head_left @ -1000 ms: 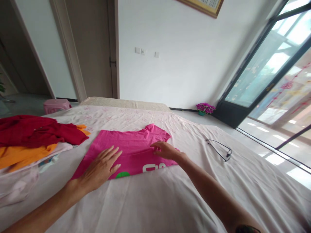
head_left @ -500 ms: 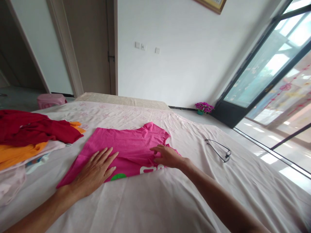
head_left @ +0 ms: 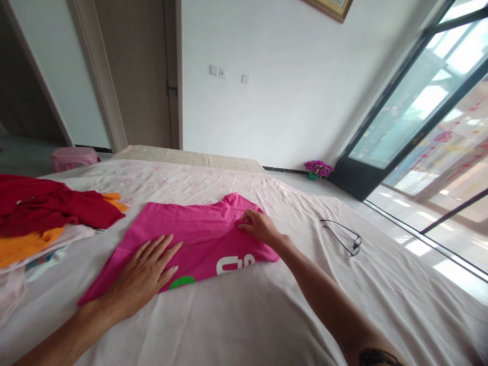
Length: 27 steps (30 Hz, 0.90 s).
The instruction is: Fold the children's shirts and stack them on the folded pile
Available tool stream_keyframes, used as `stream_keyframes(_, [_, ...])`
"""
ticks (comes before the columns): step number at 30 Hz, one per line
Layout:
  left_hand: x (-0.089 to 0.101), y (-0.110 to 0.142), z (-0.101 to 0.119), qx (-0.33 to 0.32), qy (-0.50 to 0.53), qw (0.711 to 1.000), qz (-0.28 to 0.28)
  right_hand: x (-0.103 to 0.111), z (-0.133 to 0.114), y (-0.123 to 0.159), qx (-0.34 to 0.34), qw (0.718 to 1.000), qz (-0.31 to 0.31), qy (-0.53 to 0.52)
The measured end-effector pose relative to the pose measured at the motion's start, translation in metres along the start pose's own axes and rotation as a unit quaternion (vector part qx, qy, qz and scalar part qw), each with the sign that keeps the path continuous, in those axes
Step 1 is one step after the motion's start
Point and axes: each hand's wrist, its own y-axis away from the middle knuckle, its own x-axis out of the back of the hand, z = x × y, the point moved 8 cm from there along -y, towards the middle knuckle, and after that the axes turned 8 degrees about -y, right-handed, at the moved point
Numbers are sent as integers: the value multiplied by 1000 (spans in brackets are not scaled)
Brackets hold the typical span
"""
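Note:
A pink T-shirt (head_left: 190, 229) with a green and white print lies folded lengthwise on the bed, its sleeve end to the right. Flat across its left part rests my left hand (head_left: 147, 272), fingers stretched out. Near the sleeve, my right hand (head_left: 259, 226) pinches a bit of the shirt's fabric between thumb and fingers. White lettering (head_left: 234, 263) shows along the near edge, below the right hand.
Red, orange and pale clothes (head_left: 57, 208) are heaped at the left of the bed. Black-framed glasses (head_left: 354, 244) lie on the creased sheet (head_left: 305, 305) to the right. Beyond are a pink stool (head_left: 74, 157) and purple flowers (head_left: 318, 168) on the floor.
My right hand has moved away from me and closed on the shirt's fabric near the sleeve. More of the white lettering shows. My left hand stays flat on the shirt.

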Motion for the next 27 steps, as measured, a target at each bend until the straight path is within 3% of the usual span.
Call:
stream_keyframes(2, [0,0,-1,3,1,1000,5,4,8,-5,-14,1000,18,-20])
stream_keyframes(6, [-2,0,-2,4,-1,1000,3,8,22,3,-35,996,-9,-86])
stream_keyframes(11, [-3,1,-1,1,-10,1000,-4,25,31,31,-49,997,-6,57])
stream_keyframes(14, [-1,2,1,-7,-11,1000,5,21,30,45,-47,990,-61,115])
stream_keyframes(18, [-3,-2,0,2,7,1000,-8,21,12,54,26,986,-77,144])
stream_keyframes(22, [2,-26,3,53,68,995,-43,21,-2,60,86,989,-81,92])
stream_keyframes(27, [19,-91,50,88,223,968,-71,12,-1,66,67,985,-158,-30])
